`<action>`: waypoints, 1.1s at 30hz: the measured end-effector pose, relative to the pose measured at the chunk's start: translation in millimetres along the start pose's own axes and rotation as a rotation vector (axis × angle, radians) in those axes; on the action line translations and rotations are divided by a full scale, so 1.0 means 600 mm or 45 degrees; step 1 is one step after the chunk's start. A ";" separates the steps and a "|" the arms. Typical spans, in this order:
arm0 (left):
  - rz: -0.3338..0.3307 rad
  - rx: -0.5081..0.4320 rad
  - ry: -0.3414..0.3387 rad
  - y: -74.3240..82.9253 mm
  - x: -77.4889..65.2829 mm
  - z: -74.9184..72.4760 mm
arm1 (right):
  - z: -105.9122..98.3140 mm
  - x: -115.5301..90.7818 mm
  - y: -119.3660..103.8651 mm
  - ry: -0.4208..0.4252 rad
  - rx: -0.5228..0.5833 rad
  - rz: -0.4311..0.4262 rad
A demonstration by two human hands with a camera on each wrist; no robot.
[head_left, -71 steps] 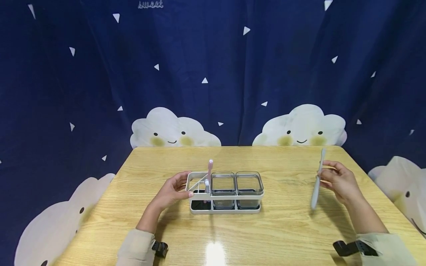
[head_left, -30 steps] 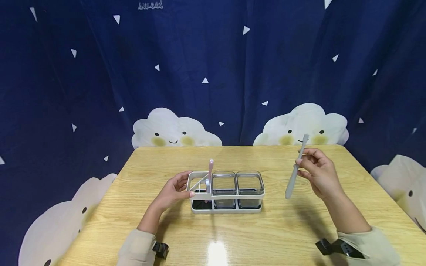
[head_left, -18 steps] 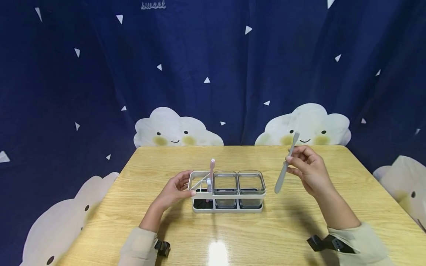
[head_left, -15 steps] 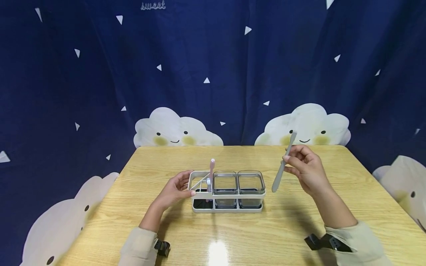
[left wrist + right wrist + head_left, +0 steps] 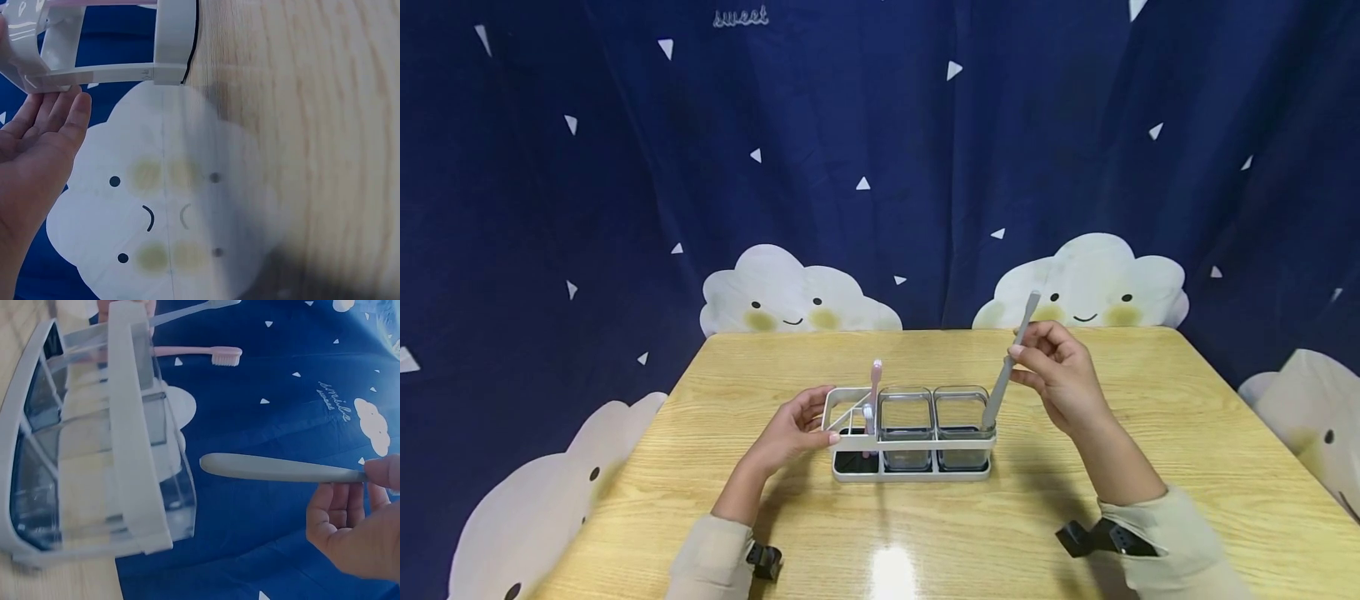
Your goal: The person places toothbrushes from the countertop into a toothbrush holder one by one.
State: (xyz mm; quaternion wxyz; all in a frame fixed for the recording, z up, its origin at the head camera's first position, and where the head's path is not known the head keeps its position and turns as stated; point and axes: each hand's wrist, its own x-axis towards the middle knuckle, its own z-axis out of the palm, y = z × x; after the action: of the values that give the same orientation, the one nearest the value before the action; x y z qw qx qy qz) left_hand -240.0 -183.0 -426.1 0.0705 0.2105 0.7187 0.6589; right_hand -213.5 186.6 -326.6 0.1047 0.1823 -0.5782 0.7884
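Note:
A white toothbrush holder (image 5: 917, 445) stands on the table. My left hand (image 5: 790, 435) grips its left end, thumb on the front bar and fingers behind. A pink toothbrush (image 5: 876, 377) and a pale toothbrush (image 5: 184, 314) stand in its divided left section. Two clear square cups, the middle cup (image 5: 904, 433) and the right cup (image 5: 961, 433), fill the other places. My right hand (image 5: 1066, 382) pinches a grey toothbrush (image 5: 1006, 377), tilted with its handle down. In the right wrist view, the handle's end (image 5: 212, 464) is just outside the right cup's mouth.
The wooden table (image 5: 775, 533) reaches back to a dark blue curtain (image 5: 820, 167) printed with clouds and small triangles. Each wrist wears a black strap, the left strap (image 5: 763, 561) and the right strap (image 5: 1105, 537).
My right hand has carried the grey toothbrush leftward from the table's right side, so its lower end overlaps the right cup in the head view. The left hand and holder have stayed put.

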 end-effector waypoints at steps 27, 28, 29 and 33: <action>-0.026 0.056 0.012 -0.002 0.002 -0.003 | 0.103 0.023 0.049 -0.040 0.197 -0.016; -0.028 0.062 0.011 -0.002 0.002 -0.004 | 0.106 0.024 0.052 -0.035 0.209 -0.010; -0.028 0.069 0.008 -0.003 0.002 -0.004 | 0.110 0.024 0.054 -0.031 0.222 -0.006; -0.023 0.095 0.001 -0.001 0.003 -0.006 | 0.127 0.024 0.062 -0.008 0.281 0.010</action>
State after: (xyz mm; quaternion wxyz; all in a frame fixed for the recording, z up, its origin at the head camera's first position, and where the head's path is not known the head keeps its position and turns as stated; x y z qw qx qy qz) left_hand -243.4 -185.8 -426.2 0.0683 0.2061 0.7447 0.6311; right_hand -227.9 102.3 -333.0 0.0793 0.1930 -0.4888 0.8471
